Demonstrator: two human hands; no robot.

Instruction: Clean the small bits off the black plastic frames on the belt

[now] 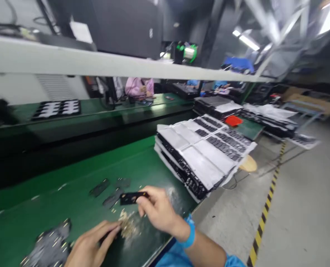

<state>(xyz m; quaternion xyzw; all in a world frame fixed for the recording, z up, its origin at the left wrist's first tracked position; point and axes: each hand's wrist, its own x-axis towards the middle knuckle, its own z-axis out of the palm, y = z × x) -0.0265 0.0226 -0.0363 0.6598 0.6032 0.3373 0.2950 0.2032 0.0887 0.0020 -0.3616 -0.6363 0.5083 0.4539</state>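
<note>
Jutting from between the right fingers point(143, 203), a flat black piece point(128, 198).

Left hand point(88, 244): held low, its back turned upward, reaching forward and inward to the right.
Left index finger point(105, 225): stretched fairly straight, its tip meeting the left thumb point(107, 244) in a pinch.
Right hand point(160, 207): a little farther out than the left, near it but not touching, pointing leftward.
Right thumb point(146, 204): on the near side, closed toward the bent fingers.
Right wrist point(180, 228): nearly straight, in line with the arm.
Right forearm point(206, 246): bare below the elbow, slanting in from the lower right.
</note>
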